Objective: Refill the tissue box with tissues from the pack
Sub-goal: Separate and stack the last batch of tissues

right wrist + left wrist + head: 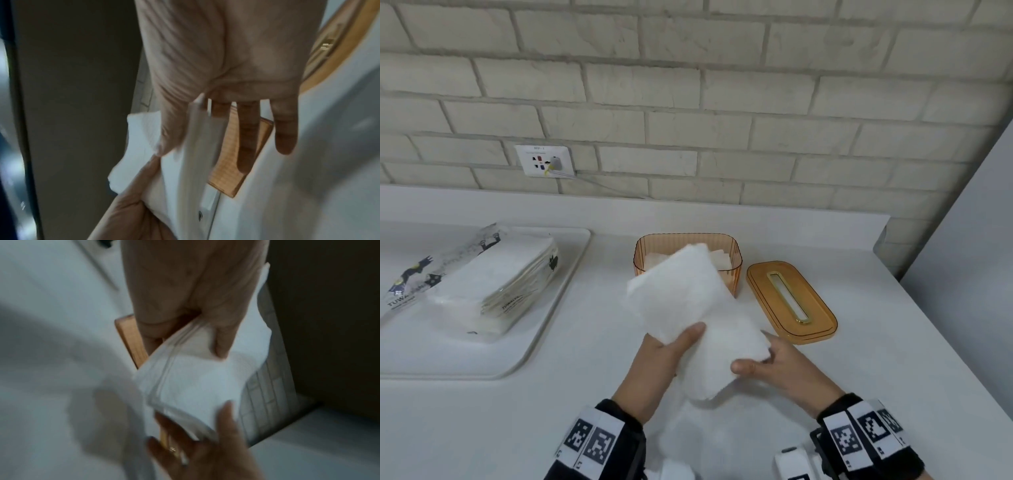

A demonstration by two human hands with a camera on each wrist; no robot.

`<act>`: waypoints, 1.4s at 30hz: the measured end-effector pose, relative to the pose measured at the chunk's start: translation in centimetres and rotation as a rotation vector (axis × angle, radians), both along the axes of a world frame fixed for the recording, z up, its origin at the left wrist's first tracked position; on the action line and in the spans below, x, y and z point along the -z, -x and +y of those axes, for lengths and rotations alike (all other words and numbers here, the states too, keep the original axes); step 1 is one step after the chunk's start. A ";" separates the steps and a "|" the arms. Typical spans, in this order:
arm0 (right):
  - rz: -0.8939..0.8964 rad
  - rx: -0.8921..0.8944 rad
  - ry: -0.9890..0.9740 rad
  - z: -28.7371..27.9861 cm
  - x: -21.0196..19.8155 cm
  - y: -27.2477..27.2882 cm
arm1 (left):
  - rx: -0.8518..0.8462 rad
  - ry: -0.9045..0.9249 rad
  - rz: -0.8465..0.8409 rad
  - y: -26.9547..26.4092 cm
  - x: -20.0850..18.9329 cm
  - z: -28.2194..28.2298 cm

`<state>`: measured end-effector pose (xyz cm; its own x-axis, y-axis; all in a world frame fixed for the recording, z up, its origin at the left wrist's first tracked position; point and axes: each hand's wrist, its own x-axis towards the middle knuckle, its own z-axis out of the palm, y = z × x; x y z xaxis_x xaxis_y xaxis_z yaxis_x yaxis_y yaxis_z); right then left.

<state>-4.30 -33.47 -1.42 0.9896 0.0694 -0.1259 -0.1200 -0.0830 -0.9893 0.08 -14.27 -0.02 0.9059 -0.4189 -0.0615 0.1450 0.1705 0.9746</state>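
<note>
A thick stack of white tissues point(688, 305) hangs tilted above the counter, its far end over the front rim of the open orange tissue box point(735, 279). My left hand point(681, 342) grips the stack's left edge, thumb on top. My right hand point(753, 363) pinches its near right corner. In the left wrist view the left hand point(195, 313) holds the layered stack point(195, 386). In the right wrist view the right hand point(195, 129) has its thumb on the stack point(197, 162) and its outer fingers straight. A few tissues lie inside the box. The opened tissue pack point(493, 284) sits at the left.
The box's orange lid point(763, 287), with a gold-edged slot, lies flat just right of the box. The pack rests on a white tray point(544, 329). A brick wall with a socket point(546, 161) runs behind the counter. A grey panel bounds the right side.
</note>
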 end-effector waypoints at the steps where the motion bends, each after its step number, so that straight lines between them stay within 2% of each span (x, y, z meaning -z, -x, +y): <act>1: 0.035 0.009 -0.077 0.0 0.6 0.2 | -0.007 0.091 0.083 0.2 0.0 -0.3; 4: 0.077 0.072 -0.435 0.0 1.2 0.3 | -0.034 0.227 0.159 0.1 0.7 -0.6; 5: 0.057 0.088 -0.513 -0.3 1.1 0.3 | -0.057 0.246 0.142 -0.3 0.7 -0.2; 7: 0.006 0.119 -0.549 -0.9 0.5 0.2 | -0.086 0.208 0.091 -1.2 0.8 1.2; 9: -0.021 0.151 -0.493 -1.4 0.2 0.2 | -0.043 0.030 0.035 -1.9 1.1 2.5; 12: -0.017 0.188 -0.310 -1.6 -0.1 0.1 | 0.131 -0.316 -0.066 -2.1 1.5 3.2; 14: -0.023 0.199 -0.140 -1.6 -0.6 0.1 | 0.186 -0.395 -0.112 -2.0 1.6 3.3; 17: -0.074 0.174 0.076 -2.2 -1.5 0.2 | 0.196 -0.359 -0.140 -2.3 1.6 3.7; 19: -0.071 0.136 0.149 -2.6 -1.4 0.3 | 0.229 -0.411 -0.161 -2.5 1.9 3.7; 23: 0.026 0.076 0.275 -2.8 0.7 0.3 | 0.278 -0.531 -0.087 -2.7 2.9 3.1; 26: 0.026 0.107 0.288 -2.4 1.1 0.0 | 0.223 -0.576 -0.123 -2.6 2.5 2.6; 28: -0.009 0.128 0.268 -2.5 0.8 -0.2 | 0.130 -0.527 -0.159 -2.3 2.2 2.6; 30: -0.063 0.138 0.254 -2.7 0.2 -0.3 | 0.083 -0.476 -0.261 -2.5 2.0 2.7; 33: -0.052 0.094 0.315 -2.8 0.4 -0.1 | 0.131 -0.574 -0.417 -2.8 2.3 2.9; 36: -0.031 0.072 0.378 -2.3 1.2 -0.1 | 0.223 -0.602 -0.379 -2.7 2.5 2.6; 42: -0.080 0.110 0.329 -2.6 0.2 -0.4 | 0.119 -0.536 -0.388 -2.5 2.2 2.9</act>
